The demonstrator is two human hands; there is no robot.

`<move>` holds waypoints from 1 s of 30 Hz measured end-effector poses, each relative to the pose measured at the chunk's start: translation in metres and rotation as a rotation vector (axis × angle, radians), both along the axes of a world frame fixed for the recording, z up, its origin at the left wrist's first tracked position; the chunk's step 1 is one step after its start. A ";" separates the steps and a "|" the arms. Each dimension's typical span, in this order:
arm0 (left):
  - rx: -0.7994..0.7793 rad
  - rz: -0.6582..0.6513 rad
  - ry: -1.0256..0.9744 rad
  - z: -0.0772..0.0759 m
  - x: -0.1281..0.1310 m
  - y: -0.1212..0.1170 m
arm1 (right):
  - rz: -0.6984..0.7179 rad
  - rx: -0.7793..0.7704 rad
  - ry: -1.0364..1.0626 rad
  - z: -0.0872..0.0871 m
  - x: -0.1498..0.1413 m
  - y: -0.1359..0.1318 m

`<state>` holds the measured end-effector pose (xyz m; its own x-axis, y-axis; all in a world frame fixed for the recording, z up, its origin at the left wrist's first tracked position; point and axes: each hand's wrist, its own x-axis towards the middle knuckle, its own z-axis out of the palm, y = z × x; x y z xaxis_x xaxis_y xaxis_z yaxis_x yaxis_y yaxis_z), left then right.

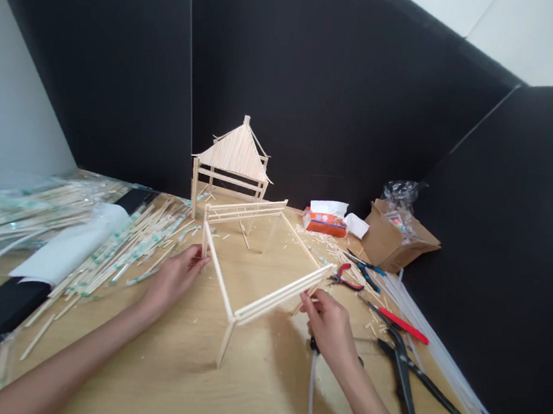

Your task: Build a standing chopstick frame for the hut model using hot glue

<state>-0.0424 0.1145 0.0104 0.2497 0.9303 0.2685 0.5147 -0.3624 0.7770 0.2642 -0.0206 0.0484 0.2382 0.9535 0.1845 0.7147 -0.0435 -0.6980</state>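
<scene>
A square frame of wooden sticks point(218, 272) stands on its corner legs in the middle of the table, with doubled rails along the near right and far sides. My left hand point(178, 274) pinches its left corner leg. At the right corner, my right hand point(329, 322) has its fingers closed on the leg under the doubled rail. Behind the frame stands a small stick pavilion model point(235, 151) with a peaked, slatted roof.
Wrapped stick bundles point(125, 242) cover the left side, beside a white sheet point(70, 245). On the right lie red-handled pliers point(346, 277), blue-handled pliers point(367, 268), large black cutters point(404, 374) and translucent glue sticks point(440, 351). A tissue pack point(325, 222) and a cardboard box point(393, 238) stand behind.
</scene>
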 end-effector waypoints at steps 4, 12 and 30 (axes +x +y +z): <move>0.020 0.018 0.009 0.001 0.002 0.000 | 0.017 -0.002 -0.025 0.003 0.001 0.002; 0.054 0.041 0.041 0.010 -0.004 -0.004 | 0.062 -0.005 -0.068 0.012 0.004 0.018; -0.018 0.151 0.053 0.016 -0.035 -0.057 | 0.382 -0.039 0.039 0.012 0.016 0.105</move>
